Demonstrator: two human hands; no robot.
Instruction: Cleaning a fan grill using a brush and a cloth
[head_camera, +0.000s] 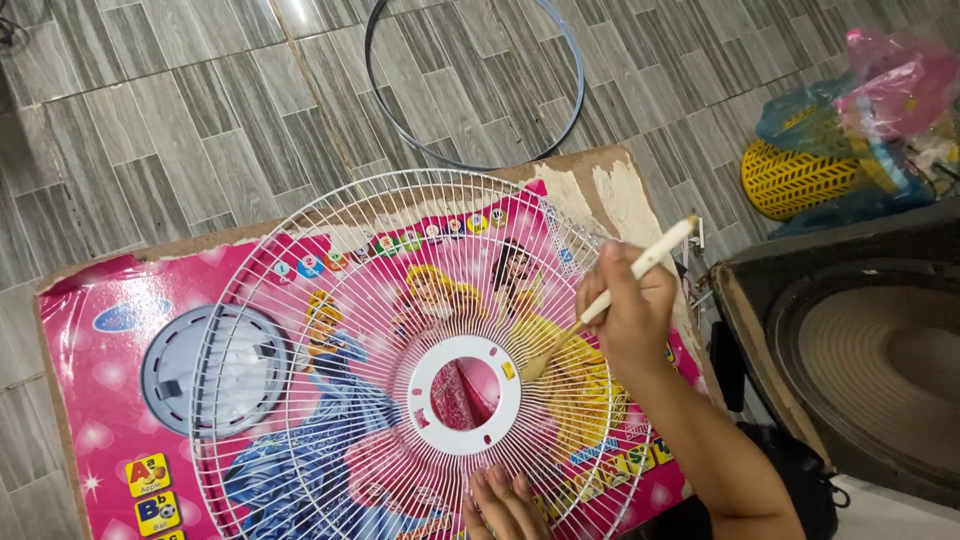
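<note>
Steadying the white wire fan guard (420, 360) from the bottom edge of the frame, left hand (505, 505) with fingers pressed flat on the lower rim, nothing grasped, most of the palm cut off. Just above, right hand (630, 315) at centre right, clenched around a cream-handled paintbrush (610, 295), bristles down and touching the wires beside the white hub ring (465, 395). Guard lying flat over a pink picture board (110, 400) printed with cartoon figures, board resting on the grey tiled floor (180, 110). Round grey plastic cap (215, 365) seen under the guard at left centre. Judged good practice for the brushing in hand: short strokes along each wire outward from the hub, steady downward pressure from the holding fingers, guard turned in stages rather than stretching across. Cannot tell whether the bristles carry paint or merely clear dust; tip too small and partly masked by wires. Dark speaker cabinet (860, 350) at the right edge, cut off by the frame. Farther off, thin metal hoop (475, 80) on the floor at top centre, upper arc out of frame. Yellow basket (800, 180) under plastic bags (890, 85) at upper right, contents unclear.
</note>
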